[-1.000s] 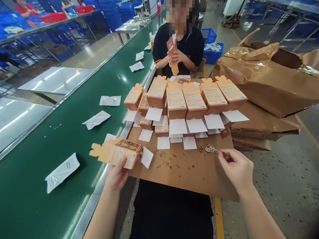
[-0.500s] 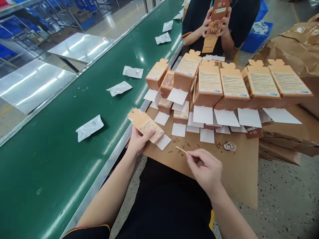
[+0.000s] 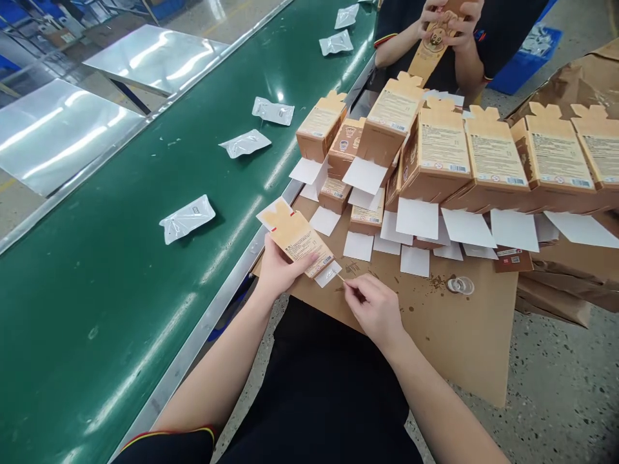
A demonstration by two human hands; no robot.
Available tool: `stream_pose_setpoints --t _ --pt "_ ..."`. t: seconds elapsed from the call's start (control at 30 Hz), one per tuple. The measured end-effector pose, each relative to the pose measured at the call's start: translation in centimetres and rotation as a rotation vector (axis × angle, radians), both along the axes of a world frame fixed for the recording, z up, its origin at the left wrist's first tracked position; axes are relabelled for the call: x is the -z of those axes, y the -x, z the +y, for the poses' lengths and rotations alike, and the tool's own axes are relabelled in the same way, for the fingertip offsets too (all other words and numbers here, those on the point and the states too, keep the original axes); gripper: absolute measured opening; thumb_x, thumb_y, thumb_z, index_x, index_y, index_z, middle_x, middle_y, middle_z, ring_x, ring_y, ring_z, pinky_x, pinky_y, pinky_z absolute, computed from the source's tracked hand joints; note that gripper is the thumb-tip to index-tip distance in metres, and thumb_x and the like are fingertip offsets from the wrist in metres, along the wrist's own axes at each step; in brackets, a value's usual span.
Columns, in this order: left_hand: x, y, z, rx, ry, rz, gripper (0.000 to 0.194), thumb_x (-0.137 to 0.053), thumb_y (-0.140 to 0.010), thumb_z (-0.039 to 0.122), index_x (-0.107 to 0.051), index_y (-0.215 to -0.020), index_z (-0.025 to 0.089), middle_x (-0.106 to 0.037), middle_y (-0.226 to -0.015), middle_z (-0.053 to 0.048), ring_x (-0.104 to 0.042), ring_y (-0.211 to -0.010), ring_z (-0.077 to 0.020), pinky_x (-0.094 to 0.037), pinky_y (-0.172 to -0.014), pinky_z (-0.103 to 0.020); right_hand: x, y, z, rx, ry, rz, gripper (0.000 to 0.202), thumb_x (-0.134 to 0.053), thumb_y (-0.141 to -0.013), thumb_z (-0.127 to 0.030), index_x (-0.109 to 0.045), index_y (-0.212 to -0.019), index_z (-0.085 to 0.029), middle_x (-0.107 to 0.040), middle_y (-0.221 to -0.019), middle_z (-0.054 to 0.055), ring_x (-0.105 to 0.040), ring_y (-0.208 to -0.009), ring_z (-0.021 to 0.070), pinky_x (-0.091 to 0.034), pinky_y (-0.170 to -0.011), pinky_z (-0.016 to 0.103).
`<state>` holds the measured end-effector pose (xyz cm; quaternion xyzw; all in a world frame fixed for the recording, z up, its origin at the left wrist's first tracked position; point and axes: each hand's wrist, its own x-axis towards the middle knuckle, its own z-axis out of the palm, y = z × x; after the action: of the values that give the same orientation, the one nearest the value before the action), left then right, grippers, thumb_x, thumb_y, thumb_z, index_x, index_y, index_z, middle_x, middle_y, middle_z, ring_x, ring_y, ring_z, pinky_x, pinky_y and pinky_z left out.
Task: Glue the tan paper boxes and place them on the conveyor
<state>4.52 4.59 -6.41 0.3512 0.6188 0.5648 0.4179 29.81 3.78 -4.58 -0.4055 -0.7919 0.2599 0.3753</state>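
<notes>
Setting: a factory line, with a green conveyor belt (image 3: 120, 212) on your left and a brown cardboard sheet (image 3: 435, 328) lying across your lap as a work surface.
Left fingers: your left hand (image 3: 278, 270) is clasped round a flat orange carton (image 3: 300, 240), thumb on its printed face, the fingers hidden under it.
Carton: it sits over the near left corner of the cardboard sheet, tilted, with its white flap (image 3: 327, 273) hanging open at the lower right end.
Right fingers: your right hand (image 3: 374, 309) pinches a thin stick (image 3: 341, 278) between thumb and forefinger; the other fingers are curled in.
Stick: its tip lies just beside the carton's white flap; you cannot tell whether they touch.
Nearby: small brown scraps (image 3: 438, 281) and a clear ring-shaped piece (image 3: 460, 285) lie on the sheet to your right.
Further out: a row of upright orange cartons (image 3: 488, 161) stands along the far edge, white flaps open towards you.
Belt: sealed clear pouches (image 3: 187, 219) lie scattered on it.
Opposite: another person's hands (image 3: 447, 19) hold a carton.
</notes>
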Motion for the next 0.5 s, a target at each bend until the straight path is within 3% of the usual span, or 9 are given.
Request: stream_pose_setpoints --t 0.37,0.5 --pt "-0.04 -0.05 0.04 0.002 0.017 0.022 0.096 -0.113 -0.066 0.058 -0.061 -0.141 0.027 -0.082 -0.135 -0.013 -0.082 -0.13 -0.0422 -0.068 -0.11 -0.059 0.56 0.28 -0.28 -0.032 0.024 -0.017 0.027 -0.063 -0.113 -0.012 -0.074 -0.091 -0.025 -0.065 -0.077 0.0 -0.058 -0.064 0.0147 -0.047 -0.058 0.028" --pt "-0.13 -0.42 -0.45 -0.01 0.004 0.035 0.103 -0.114 -0.063 0.059 -0.06 -0.145 0.028 -0.082 -0.133 -0.012 -0.082 -0.129 -0.0411 -0.068 -0.112 -0.06 -0.32 0.13 -0.56 0.0 0.028 0.013 0.029 -0.063 -0.113 -0.014 -0.075 -0.09 -0.025 -0.066 -0.074 0.0 -0.06 -0.063 0.0152 -0.05 -0.057 0.028"
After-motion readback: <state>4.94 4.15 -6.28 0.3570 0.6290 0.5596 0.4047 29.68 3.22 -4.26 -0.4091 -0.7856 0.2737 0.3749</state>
